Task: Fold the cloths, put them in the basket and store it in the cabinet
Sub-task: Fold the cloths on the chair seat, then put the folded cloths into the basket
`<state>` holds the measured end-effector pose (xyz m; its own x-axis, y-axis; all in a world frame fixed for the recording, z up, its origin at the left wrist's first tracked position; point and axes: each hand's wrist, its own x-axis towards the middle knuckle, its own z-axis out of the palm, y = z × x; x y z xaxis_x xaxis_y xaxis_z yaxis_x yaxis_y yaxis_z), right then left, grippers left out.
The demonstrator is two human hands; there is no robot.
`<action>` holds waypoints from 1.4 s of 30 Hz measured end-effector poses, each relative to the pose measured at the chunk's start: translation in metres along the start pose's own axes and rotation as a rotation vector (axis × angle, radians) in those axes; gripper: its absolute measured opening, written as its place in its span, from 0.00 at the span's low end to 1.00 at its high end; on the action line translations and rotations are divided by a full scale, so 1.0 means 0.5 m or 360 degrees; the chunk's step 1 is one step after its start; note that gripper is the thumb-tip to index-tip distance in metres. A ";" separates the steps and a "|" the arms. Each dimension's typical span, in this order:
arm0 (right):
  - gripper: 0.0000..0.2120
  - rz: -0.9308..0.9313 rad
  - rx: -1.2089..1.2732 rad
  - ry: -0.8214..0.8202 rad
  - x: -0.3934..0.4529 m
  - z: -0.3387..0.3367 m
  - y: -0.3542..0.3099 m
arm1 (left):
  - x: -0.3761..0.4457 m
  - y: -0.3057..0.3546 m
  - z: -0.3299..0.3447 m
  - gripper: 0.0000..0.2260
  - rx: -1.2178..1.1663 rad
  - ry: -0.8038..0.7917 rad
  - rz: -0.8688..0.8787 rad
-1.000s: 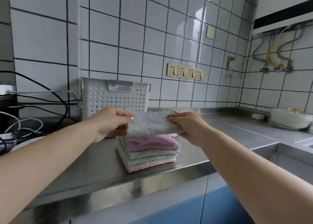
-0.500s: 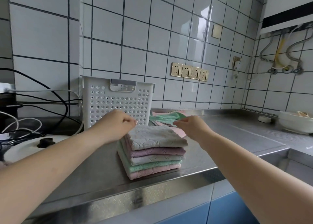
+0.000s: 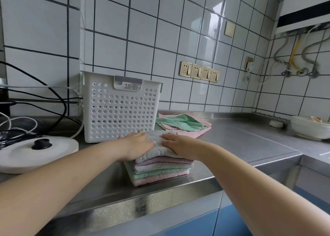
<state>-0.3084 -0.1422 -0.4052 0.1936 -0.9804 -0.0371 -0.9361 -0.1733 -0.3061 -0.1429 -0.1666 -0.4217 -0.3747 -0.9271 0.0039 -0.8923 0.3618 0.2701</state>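
Pressing down on the stack of folded fleecy cloths (image 3: 160, 167), grey on top over lilac, white, green and pink, both hands lie flat, fingers straight and gripping nothing: the left hand (image 3: 138, 144) on the near-left part, the right hand (image 3: 178, 145) on the right, probably to squash the pile even so it lifts as one. It sits at the front edge of the stainless steel counter (image 3: 241, 142), just before the white perforated plastic basket (image 3: 121, 108), handy for loading. Behind, beside the basket, unfolded pink and green cloths (image 3: 184, 124) lie spread, so folding seems unfinished. A white round lid with a black knob (image 3: 35, 150) rests left.
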 end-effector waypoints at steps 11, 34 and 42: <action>0.21 -0.0247 0.0553 0.0153 -0.006 0.029 0.056 | -0.017 -0.014 0.018 0.28 -0.0355 0.0091 0.0004; 0.26 0.0744 0.1591 -0.0586 -0.007 -0.073 0.082 | -0.091 0.034 -0.023 0.40 -0.2445 0.0126 -0.1377; 0.24 0.0954 0.1598 -0.0785 0.041 -0.080 0.050 | -0.064 0.056 -0.073 0.26 -0.2554 0.0021 -0.1526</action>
<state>-0.3395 -0.1705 -0.3755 0.1088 -0.7037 -0.7021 -0.3229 0.6430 -0.6945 -0.1466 -0.1306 -0.3794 0.0555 -0.7366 -0.6740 0.2894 -0.6342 0.7169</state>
